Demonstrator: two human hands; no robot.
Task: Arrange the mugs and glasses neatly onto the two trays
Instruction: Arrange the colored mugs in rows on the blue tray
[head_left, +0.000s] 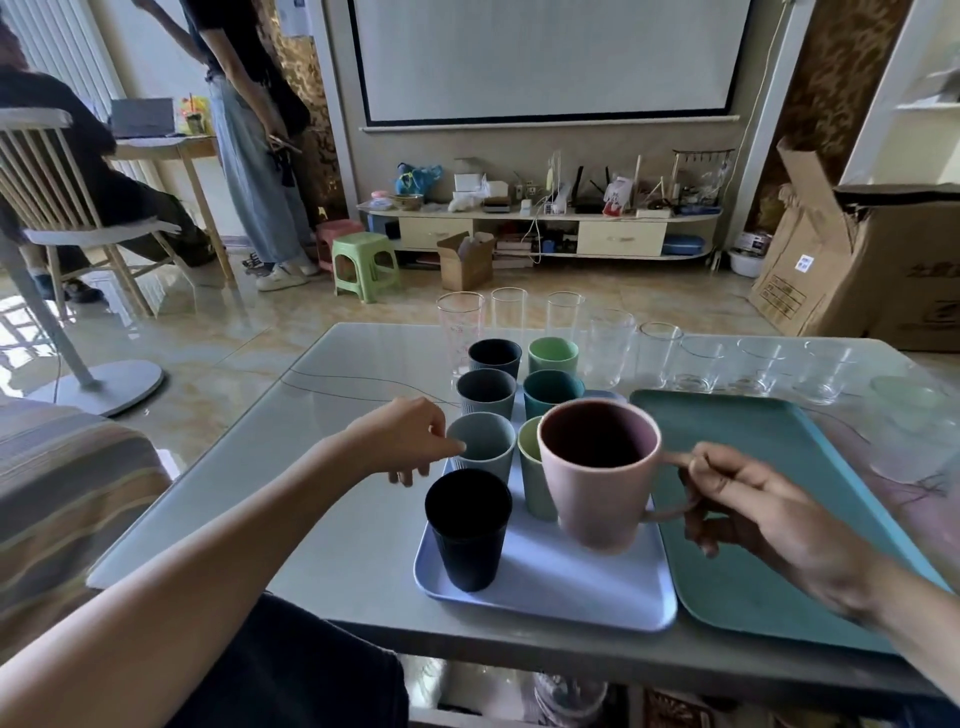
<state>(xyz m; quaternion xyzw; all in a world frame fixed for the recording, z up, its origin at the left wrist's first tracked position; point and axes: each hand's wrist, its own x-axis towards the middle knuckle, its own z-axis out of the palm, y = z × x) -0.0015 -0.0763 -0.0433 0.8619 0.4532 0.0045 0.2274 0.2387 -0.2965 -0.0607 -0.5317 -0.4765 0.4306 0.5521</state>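
The right hand has its fingers curled through and pinched around the handle of a pink mug, which it holds upright above the near right part of the lavender tray, at about 3 o'clock from the dark cup standing at the tray's near left. The left hand has its thumb and forefinger drawn together on the near left rim of a pale grey-blue ribbed cup, the other fingers curled loosely below. That cup stands at 12 o'clock from the dark cup, in the left column; beyond it come a slate grey cup and a navy cup. In the right column a pale green cup sits partly hidden behind the pink mug, then a teal cup and a mint green cup further off. At 3 o'clock from the lavender tray, just beside it, lies a teal tray with nothing on it. A row of clear glasses stands on the table at 12 to 2 o'clock, beyond both trays.
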